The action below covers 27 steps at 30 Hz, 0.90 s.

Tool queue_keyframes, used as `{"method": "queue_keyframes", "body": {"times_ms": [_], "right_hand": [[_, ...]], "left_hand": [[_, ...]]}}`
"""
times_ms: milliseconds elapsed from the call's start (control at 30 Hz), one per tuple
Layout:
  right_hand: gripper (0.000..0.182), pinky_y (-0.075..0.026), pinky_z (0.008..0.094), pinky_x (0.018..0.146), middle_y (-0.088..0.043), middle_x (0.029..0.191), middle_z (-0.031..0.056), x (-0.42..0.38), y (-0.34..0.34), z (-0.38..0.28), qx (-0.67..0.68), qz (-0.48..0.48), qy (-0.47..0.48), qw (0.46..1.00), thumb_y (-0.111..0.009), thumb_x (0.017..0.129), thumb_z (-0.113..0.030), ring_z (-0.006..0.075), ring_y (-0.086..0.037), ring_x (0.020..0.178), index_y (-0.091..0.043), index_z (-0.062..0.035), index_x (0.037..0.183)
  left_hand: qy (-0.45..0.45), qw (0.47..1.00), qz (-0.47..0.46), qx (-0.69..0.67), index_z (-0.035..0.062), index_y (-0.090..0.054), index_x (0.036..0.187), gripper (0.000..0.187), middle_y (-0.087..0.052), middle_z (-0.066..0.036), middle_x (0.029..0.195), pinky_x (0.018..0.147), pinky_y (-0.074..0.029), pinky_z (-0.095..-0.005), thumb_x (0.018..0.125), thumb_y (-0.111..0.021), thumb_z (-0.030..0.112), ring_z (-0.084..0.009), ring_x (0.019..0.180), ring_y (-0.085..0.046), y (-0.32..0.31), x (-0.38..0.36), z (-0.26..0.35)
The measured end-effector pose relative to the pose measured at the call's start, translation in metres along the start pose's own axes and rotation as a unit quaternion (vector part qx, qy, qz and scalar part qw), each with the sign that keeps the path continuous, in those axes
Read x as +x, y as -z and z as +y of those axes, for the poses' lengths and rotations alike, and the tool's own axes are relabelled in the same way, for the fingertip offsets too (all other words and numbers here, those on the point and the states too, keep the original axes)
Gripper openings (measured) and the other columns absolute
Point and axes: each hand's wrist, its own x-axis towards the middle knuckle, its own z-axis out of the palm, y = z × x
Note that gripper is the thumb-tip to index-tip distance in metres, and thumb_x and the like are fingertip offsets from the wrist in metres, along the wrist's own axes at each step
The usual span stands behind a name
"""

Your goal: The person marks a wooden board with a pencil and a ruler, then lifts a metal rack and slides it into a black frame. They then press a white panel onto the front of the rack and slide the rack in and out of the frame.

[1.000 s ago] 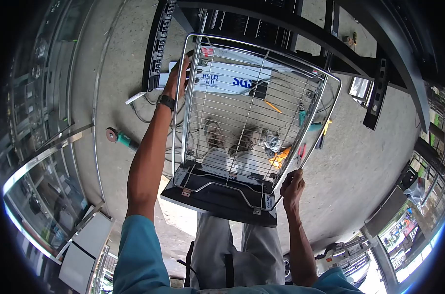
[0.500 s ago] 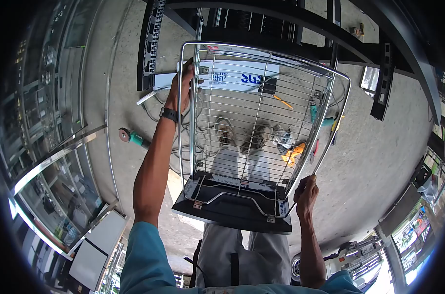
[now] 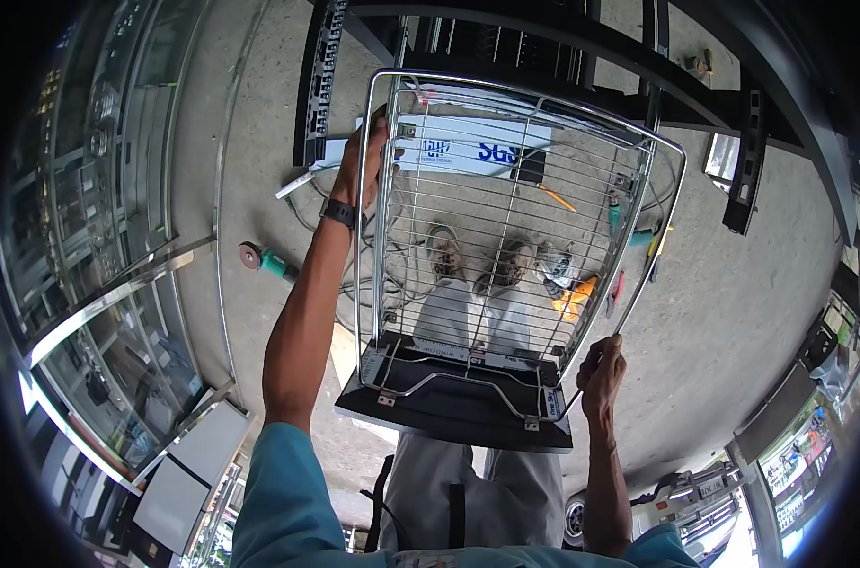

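Observation:
A pull-out wire basket with shiny metal rods hangs tilted in front of me, above my shoes. Its black front panel is at the near end, close to my knees. My left hand is closed around the basket's left side rail near the far corner; some of its fingers are hidden behind the rail. Lower down on the right, my right hand is wrapped around the outer rim wire beside the panel. Small metal brackets sit along the panel's inner face.
A black metal frame stands at the far side. On the floor lie a green angle grinder, a white printed sheet or box, cables, an orange object and a red-handled tool. Glass-fronted cabinets line the left.
The view has shifted slightly, so the floor items and frame appear a little to the right. Both hands keep their hold on the basket, which has hardly moved.

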Motion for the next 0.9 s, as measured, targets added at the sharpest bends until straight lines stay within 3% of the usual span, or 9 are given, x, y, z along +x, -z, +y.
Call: {"method": "queue_keyframes", "body": {"times_ms": [167,400,467,533,667,767,800,867,900], "right_hand": [[0.05,-0.019,0.0214,0.032,-0.03,0.046,-0.004,-0.002,-0.001,0.0,0.016,0.002,-0.006,1.0,-0.033,0.091,-0.053,0.0048,-0.026,0.034,-0.039,-0.0113,0.065],[0.049,-0.019,0.0212,0.031,-0.03,0.046,-0.004,-0.006,-0.003,-0.005,0.031,0.002,-0.006,0.999,-0.033,0.091,-0.053,0.0045,-0.026,0.034,-0.039,-0.0113,0.065],[0.049,-0.018,0.0211,0.031,-0.03,0.046,-0.0039,-0.004,-0.004,-0.005,0.012,0.005,0.006,1.0,-0.033,0.091,-0.052,0.0044,-0.026,0.034,-0.039,-0.0114,0.065],[0.049,-0.019,0.021,0.031,-0.03,0.046,-0.004,-0.004,-0.003,-0.006,0.024,-0.001,0.002,1.0,-0.033,0.091,-0.052,0.0043,-0.026,0.034,-0.04,-0.0114,0.066],[0.049,-0.018,0.021,0.03,-0.029,0.046,-0.0042,-0.002,-0.001,-0.003,0.043,-0.015,-0.008,0.999,-0.034,0.092,-0.052,0.0046,-0.025,0.033,-0.04,-0.0111,0.065],[0.05,-0.022,0.0218,0.031,-0.034,0.045,-0.0027,0.003,0.003,0.01,0.027,-0.008,-0.005,1.0,-0.034,0.092,-0.05,0.0064,-0.03,0.033,-0.042,-0.0101,0.064],[0.05,-0.024,0.0223,0.031,-0.036,0.045,-0.0022,0.001,0.002,0.006,0.007,-0.002,-0.003,1.0,-0.034,0.092,-0.05,0.0067,-0.032,0.033,-0.043,-0.0099,0.064],[0.051,-0.024,0.0224,0.032,-0.034,0.045,-0.003,0.003,0.003,0.009,-0.011,-0.017,0.036,0.999,-0.031,0.093,-0.05,0.0061,-0.031,0.034,-0.041,-0.0099,0.063],[0.051,-0.024,0.0242,0.039,-0.034,0.049,-0.0031,0.0,0.002,0.002,-0.018,-0.019,0.022,0.999,-0.031,0.094,-0.047,0.0065,-0.03,0.042,-0.039,-0.0087,0.062]], "left_hand": [[-0.008,1.0,0.007,-0.007,0.0075,-0.054,0.115,0.034,-0.058,0.0,0.085,0.058,-0.045,-0.0265,0.091,-0.049,0.03,-0.013,0.071,-0.056,0.0,-0.001,0.004],[-0.022,0.999,-0.011,0.024,0.0074,-0.055,0.112,0.034,-0.057,0.0,0.082,0.059,-0.044,-0.0265,0.092,-0.047,0.034,-0.0127,0.072,-0.057,-0.001,0.003,0.006],[-0.045,0.999,-0.006,0.018,0.0089,-0.054,0.113,0.035,-0.057,0.0,0.082,0.057,-0.043,-0.0259,0.092,-0.046,0.035,-0.0126,0.07,-0.056,-0.002,0.003,0.009],[0.003,0.999,-0.025,0.046,0.0124,-0.045,0.126,0.042,-0.058,-0.001,0.097,0.063,-0.046,-0.0273,0.092,-0.045,0.036,-0.0131,0.08,-0.056,0.003,0.002,0.009],[-0.02,0.998,-0.022,0.053,0.0129,-0.044,0.127,0.043,-0.058,0.0,0.096,0.061,-0.046,-0.0272,0.092,-0.046,0.036,-0.011,0.08,-0.056,0.007,0.005,0.003],[-0.066,0.995,-0.074,0.024,0.0144,-0.047,0.122,0.036,-0.057,0.003,0.091,0.061,-0.044,-0.0215,0.092,-0.044,0.034,-0.007,0.076,-0.053,0.017,0.019,-0.013],[0.004,0.998,-0.057,0.0,0.0078,-0.047,0.124,0.043,-0.059,-0.002,0.102,0.064,-0.045,-0.0216,0.092,-0.046,0.036,-0.009,0.08,-0.055,0.009,0.006,0.001],[-0.032,0.998,-0.041,0.021,0.0113,-0.045,0.126,0.042,-0.058,0.0,0.103,0.064,-0.046,-0.0234,0.092,-0.046,0.036,-0.0096,0.079,-0.055,0.002,0.004,0.007],[-0.001,0.999,-0.04,0.036,0.0122,-0.045,0.126,0.041,-0.058,0.0,0.101,0.063,-0.046,-0.0257,0.092,-0.045,0.035,-0.0109,0.078,-0.055,0.003,0.002,0.01]]}}
